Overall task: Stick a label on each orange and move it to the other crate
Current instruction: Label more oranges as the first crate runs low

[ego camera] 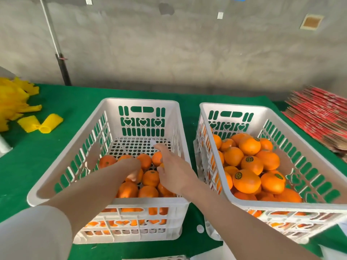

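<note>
Left grip: your left hand (131, 166) was down in the left crate (105, 202), fingers curled over an orange (140, 175). It read as a hold, though the forearm hid most of the contact.
Why that hold: probably to steady one fruit so that a label could be pressed on without it rolling.
Right grip: your right hand (172, 171) hovered just beside the left, back up, index finger (158, 148) stretched forward over the pile. The other fingers were hidden beneath the hand, so I could not tell whether it held anything.
Fingertip: a pale smudge showed past the tip. It may have been a label, but it was too blurred to say.
Task fruit, source: the unlabelled oranges (150, 178) lay in the near half of the left crate, with bare perforated floor at the far end.
Task fruit, done: the labelled oranges (247, 182) were heaped in the right crate (281, 205), with dark round stickers facing up on several.
Crate layout: the two stood side by side, near each other, likely to keep each transfer short.
Progress: well along, judging by the fuller right crate.
Next move: it looked like sticking first, then carrying across to the right.
Surroundings: green cloth (56, 98); yellow foam nets (50, 122) to the far left; red flat cartons (319, 113) stacked to the far right.
</note>
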The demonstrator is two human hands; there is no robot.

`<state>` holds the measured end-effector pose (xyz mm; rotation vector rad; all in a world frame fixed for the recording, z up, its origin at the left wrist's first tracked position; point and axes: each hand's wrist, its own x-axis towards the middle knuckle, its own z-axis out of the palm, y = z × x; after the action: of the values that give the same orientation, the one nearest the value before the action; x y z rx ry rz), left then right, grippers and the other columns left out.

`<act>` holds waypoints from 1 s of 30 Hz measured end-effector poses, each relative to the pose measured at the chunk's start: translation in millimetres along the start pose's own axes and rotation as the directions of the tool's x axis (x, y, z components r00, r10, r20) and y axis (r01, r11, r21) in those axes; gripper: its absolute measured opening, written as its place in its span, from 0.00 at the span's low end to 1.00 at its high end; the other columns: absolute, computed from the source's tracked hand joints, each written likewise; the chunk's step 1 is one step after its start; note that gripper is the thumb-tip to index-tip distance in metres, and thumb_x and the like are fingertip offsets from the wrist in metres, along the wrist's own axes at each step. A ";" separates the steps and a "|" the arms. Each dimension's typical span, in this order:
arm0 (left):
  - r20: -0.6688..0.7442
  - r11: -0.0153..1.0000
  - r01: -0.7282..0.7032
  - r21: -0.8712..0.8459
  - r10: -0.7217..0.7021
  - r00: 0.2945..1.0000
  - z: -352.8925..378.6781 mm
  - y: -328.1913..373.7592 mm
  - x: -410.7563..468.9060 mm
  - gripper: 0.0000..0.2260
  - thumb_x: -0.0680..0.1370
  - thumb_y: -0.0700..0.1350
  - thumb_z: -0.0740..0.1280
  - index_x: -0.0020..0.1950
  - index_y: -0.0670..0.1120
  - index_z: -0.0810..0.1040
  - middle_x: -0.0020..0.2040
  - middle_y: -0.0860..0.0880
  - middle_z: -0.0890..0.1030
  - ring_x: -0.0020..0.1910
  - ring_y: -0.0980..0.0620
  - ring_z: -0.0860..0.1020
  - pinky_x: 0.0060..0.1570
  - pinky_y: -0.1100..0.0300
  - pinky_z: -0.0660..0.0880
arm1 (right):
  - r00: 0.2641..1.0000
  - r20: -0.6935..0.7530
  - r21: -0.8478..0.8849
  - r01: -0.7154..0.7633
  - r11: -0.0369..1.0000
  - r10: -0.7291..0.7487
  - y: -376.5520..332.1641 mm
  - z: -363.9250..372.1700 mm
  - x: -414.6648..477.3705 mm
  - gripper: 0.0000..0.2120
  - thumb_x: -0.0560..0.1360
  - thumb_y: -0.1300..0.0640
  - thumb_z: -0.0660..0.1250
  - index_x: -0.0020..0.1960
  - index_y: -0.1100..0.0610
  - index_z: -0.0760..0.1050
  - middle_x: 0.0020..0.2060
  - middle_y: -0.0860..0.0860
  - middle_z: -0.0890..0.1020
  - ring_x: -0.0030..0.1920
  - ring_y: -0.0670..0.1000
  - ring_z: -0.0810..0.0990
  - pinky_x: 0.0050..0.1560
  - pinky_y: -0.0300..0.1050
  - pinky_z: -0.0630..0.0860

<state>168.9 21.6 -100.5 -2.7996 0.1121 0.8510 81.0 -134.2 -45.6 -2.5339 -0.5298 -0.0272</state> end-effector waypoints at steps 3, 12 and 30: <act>-0.065 0.999 0.008 -0.037 -0.010 0.998 3.2 0.8 8.8 0.16 0.74 0.45 0.70 0.61 0.45 0.74 0.43 0.50 0.74 0.45 0.52 0.76 0.43 0.61 0.74 | 1.000 -0.017 -0.004 -0.008 1.000 0.008 0.2 -1.2 -1.6 0.29 0.78 0.60 0.60 0.72 0.44 0.51 0.48 0.52 0.77 0.45 0.53 0.77 0.46 0.53 0.77; -0.412 0.725 -0.230 -0.650 -0.082 0.908 -38.3 -18.3 -47.1 0.26 0.69 0.41 0.74 0.62 0.50 0.67 0.65 0.41 0.63 0.48 0.44 0.76 0.39 0.59 0.78 | 0.987 -0.145 0.233 -0.036 0.972 0.072 -1.8 -7.0 -1.7 0.38 0.75 0.65 0.63 0.74 0.42 0.46 0.71 0.48 0.67 0.67 0.50 0.69 0.64 0.48 0.71; -0.541 -0.705 -0.273 -0.655 0.185 0.821 -10.2 99.1 -202.1 0.37 0.60 0.48 0.80 0.68 0.49 0.74 0.62 0.43 0.78 0.56 0.43 0.80 0.46 0.53 0.79 | 0.901 -0.393 0.796 0.234 0.559 0.182 13.1 -78.3 -141.0 0.14 0.70 0.55 0.73 0.52 0.42 0.76 0.54 0.40 0.80 0.58 0.41 0.77 0.54 0.37 0.76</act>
<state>-6.6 -75.1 2.6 -4.9822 0.5312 1.6679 -37.2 -236.4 -3.5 -1.4843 -0.2804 -0.2858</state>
